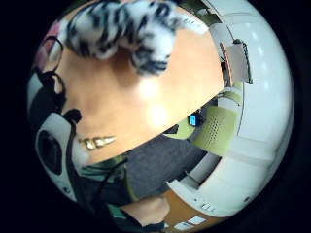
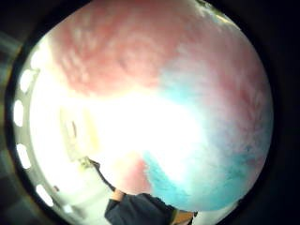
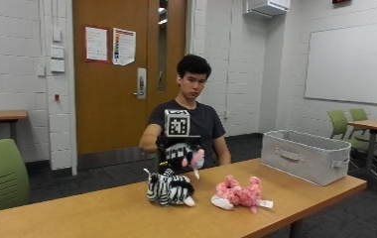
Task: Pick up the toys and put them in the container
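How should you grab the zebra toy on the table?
Come from above and close round the zebra toy's back. It stands upright on the table, so its rounded body faces up with open space on both sides. The pink plush toy lies apart from it, out of the way.

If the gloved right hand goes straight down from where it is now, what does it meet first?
Probably the black-and-white striped zebra plush, which stands on the wooden table right under the right hand. That hand holds a pink and blue plush toy. Depth is unclear.

Black-and-white striped zebra, pink plush, grey container.
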